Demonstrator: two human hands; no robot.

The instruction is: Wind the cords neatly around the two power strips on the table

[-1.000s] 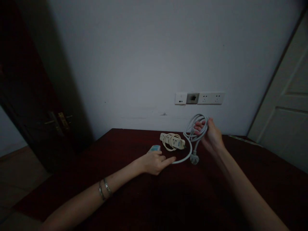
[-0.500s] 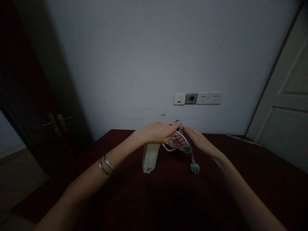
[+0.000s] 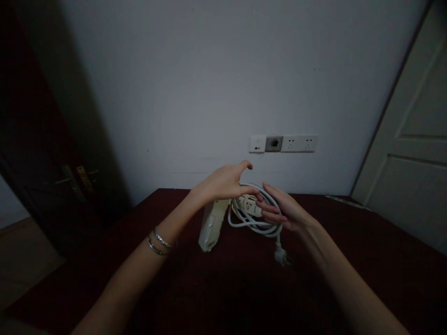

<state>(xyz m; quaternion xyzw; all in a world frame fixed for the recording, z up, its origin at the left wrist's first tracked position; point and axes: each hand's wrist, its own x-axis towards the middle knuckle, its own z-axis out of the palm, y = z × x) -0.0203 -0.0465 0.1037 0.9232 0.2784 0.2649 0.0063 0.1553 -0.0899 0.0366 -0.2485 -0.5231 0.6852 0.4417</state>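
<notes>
My right hand (image 3: 282, 207) is closed around one side of a coiled grey-white power cable (image 3: 256, 225), its fingers passing through the loops. The cable's plug (image 3: 280, 255) dangles just below that hand. My left hand (image 3: 223, 181) is at the coil's upper left, with thumb and forefinger spread apart and the thumb beside the top loop; its other fingers are hidden. Below the left hand a long off-white power strip (image 3: 211, 228) stands tilted, its upper end covered by the hand. Behind the coil, a white socket block (image 3: 253, 208) and a cream cable partly show.
The dark red table (image 3: 209, 288) reaches back to a pale wall. On the wall is a row of switches and sockets (image 3: 298, 144). A dark door with a handle (image 3: 84, 179) is at left, a pale panelled door (image 3: 415, 153) at right.
My left hand has come away from the pinched cable, and its forefinger and thumb have spread. The coil has opened out wider. The power strip's lower end has swung slightly left.
</notes>
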